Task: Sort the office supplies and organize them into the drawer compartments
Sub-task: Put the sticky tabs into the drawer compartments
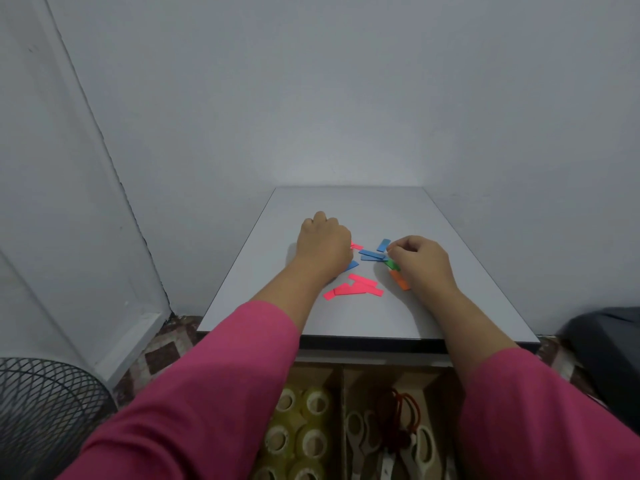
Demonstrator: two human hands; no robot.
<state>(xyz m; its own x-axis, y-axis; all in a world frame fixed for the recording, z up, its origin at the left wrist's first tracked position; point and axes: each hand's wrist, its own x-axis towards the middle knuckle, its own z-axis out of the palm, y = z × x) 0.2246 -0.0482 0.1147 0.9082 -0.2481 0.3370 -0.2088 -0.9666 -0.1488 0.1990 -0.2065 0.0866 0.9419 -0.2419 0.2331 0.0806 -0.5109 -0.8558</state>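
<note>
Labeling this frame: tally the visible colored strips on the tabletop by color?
Counts cover visible strips only; the left hand and right hand hide parts.
pink strips: 4, one mostly behind the left hand
blue strips: 4
green strip: 1
orange strip: 1
Total: 10

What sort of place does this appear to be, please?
Probably a small home or office corner: a plain white desk against a bare wall, an open drawer holding tape rolls and scissors, and a patterned floor.
</note>
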